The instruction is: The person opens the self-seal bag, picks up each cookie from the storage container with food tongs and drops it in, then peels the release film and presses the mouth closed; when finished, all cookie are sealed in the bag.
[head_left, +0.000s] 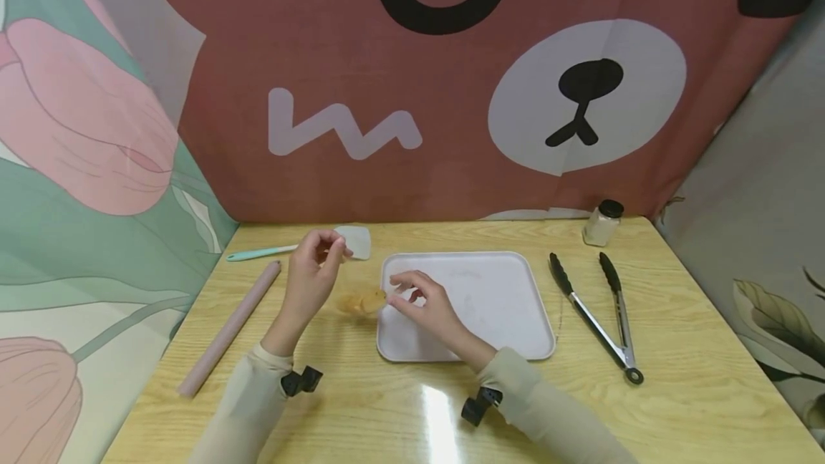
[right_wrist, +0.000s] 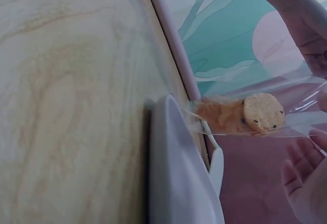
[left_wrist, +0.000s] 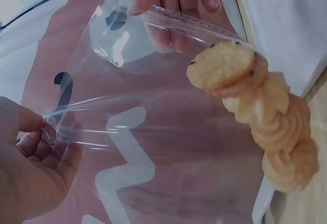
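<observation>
A clear plastic bag point(left_wrist: 117, 142) is stretched between both hands above the table. Several cookies point(left_wrist: 281, 127) lie together at its bottom: swirled ones and a flat one with dark specks. My left hand point(head_left: 311, 278) pinches one upper edge of the bag between thumb and fingers. On the other side, my right hand point(head_left: 428, 306) pinches the opposite edge, with some fingers seen through the film in the left wrist view. In the head view the bag hangs beside the left rim of a white tray point(head_left: 467, 306), and its film is hardly visible.
To the left lie a pink rolling pin point(head_left: 232, 328) and a spatula point(head_left: 264, 253) with a pale blade, partly behind my left hand. Black-tipped metal tongs point(head_left: 596, 331) lie spread on the right. A jar point(head_left: 602, 224) with a black lid stands at the back right.
</observation>
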Action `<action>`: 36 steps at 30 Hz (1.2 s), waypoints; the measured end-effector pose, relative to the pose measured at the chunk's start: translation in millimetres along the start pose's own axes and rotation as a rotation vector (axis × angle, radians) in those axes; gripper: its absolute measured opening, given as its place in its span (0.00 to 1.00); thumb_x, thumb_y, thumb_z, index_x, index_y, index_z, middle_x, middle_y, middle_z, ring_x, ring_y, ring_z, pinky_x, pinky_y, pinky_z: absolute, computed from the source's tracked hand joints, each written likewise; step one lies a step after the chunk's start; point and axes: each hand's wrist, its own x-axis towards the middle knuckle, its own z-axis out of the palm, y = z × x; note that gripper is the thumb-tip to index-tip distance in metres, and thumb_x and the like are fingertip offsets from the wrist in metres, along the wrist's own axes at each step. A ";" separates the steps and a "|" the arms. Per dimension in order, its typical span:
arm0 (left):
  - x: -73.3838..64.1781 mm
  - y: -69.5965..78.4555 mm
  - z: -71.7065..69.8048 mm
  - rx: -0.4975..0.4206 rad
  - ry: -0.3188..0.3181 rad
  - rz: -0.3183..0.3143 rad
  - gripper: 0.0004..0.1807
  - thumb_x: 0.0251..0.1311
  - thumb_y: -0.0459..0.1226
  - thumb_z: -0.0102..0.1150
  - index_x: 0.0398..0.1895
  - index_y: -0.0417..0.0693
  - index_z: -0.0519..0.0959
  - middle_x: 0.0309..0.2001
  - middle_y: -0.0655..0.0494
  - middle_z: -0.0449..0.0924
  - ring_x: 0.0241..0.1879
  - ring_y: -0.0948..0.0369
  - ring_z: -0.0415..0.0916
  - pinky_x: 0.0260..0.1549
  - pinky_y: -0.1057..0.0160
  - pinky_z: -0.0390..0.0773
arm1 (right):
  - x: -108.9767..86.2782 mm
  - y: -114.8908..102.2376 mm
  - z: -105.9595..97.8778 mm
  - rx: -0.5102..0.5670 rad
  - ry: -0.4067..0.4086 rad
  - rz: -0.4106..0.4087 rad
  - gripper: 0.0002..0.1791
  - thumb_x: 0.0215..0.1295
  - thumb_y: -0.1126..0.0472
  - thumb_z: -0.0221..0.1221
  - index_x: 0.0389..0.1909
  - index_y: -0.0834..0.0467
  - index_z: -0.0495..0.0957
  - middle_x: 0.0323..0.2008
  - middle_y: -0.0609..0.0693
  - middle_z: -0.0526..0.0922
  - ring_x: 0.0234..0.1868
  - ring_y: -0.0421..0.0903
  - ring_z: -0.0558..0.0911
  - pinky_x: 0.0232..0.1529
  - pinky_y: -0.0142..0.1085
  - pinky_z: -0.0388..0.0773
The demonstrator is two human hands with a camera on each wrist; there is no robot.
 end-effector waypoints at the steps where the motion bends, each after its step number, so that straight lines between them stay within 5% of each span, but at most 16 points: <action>1: -0.1 -0.1 -0.1 -0.002 -0.001 -0.001 0.04 0.62 0.21 0.51 0.33 0.23 0.71 0.27 0.35 0.77 0.27 0.43 0.76 0.29 0.73 0.75 | 0.1 -4.8 0.6 0.008 0.014 -0.008 0.15 0.56 0.71 0.65 0.45 0.67 0.78 0.41 0.61 0.81 0.38 0.55 0.80 0.33 0.44 0.78; 6: 0.0 -0.4 -0.6 -0.017 -0.005 -0.004 0.04 0.62 0.21 0.51 0.33 0.22 0.71 0.27 0.34 0.76 0.28 0.45 0.76 0.30 0.74 0.75 | 0.2 -26.9 0.8 0.015 0.058 -0.024 0.09 0.59 0.75 0.59 0.41 0.71 0.79 0.39 0.65 0.82 0.36 0.54 0.80 0.33 0.37 0.77; 15: -0.6 -3.0 -2.4 -0.029 0.005 -0.024 0.03 0.62 0.21 0.51 0.33 0.22 0.71 0.28 0.34 0.77 0.28 0.50 0.77 0.30 0.76 0.74 | 2.5 -31.1 -0.1 0.049 0.091 0.027 0.09 0.65 0.76 0.52 0.41 0.74 0.79 0.41 0.66 0.82 0.40 0.61 0.81 0.41 0.40 0.80; 19: -2.5 -20.4 -5.4 -0.084 0.017 -0.093 0.04 0.63 0.23 0.51 0.35 0.24 0.72 0.30 0.33 0.76 0.30 0.58 0.78 0.32 0.75 0.75 | 10.4 -30.1 -4.8 0.042 0.087 0.059 0.11 0.68 0.74 0.49 0.41 0.74 0.79 0.40 0.65 0.82 0.44 0.60 0.81 0.47 0.39 0.78; 25: -5.0 -42.2 -12.9 -0.263 0.074 -0.192 0.09 0.68 0.28 0.47 0.40 0.24 0.68 0.35 0.40 0.75 0.34 0.62 0.78 0.37 0.68 0.78 | 31.7 -19.1 -23.5 -0.019 0.086 0.029 0.11 0.69 0.68 0.52 0.36 0.67 0.83 0.35 0.59 0.85 0.41 0.53 0.82 0.46 0.41 0.78; 29: -6.9 -49.4 -14.5 -0.426 0.079 -0.215 0.12 0.69 0.32 0.48 0.40 0.25 0.66 0.36 0.49 0.78 0.36 0.60 0.79 0.40 0.63 0.79 | 49.0 -36.6 -43.2 -0.113 0.055 -0.075 0.09 0.67 0.68 0.55 0.35 0.66 0.84 0.32 0.55 0.85 0.35 0.48 0.83 0.38 0.36 0.80; 33: -9.3 -55.1 -13.6 -0.589 0.057 -0.239 0.08 0.69 0.33 0.49 0.41 0.34 0.68 0.38 0.53 0.79 0.40 0.59 0.79 0.44 0.59 0.79 | 62.2 -54.8 -59.2 -0.147 0.003 -0.146 0.08 0.65 0.69 0.56 0.35 0.66 0.84 0.32 0.55 0.85 0.33 0.49 0.84 0.34 0.36 0.81; 36: -10.8 -60.3 -10.9 -0.701 -0.020 -0.220 0.07 0.71 0.33 0.45 0.46 0.38 0.69 0.43 0.50 0.79 0.45 0.57 0.78 0.48 0.56 0.77 | 68.1 -64.4 -68.6 -0.157 -0.029 -0.153 0.08 0.65 0.69 0.56 0.35 0.65 0.84 0.32 0.54 0.85 0.32 0.50 0.84 0.33 0.37 0.80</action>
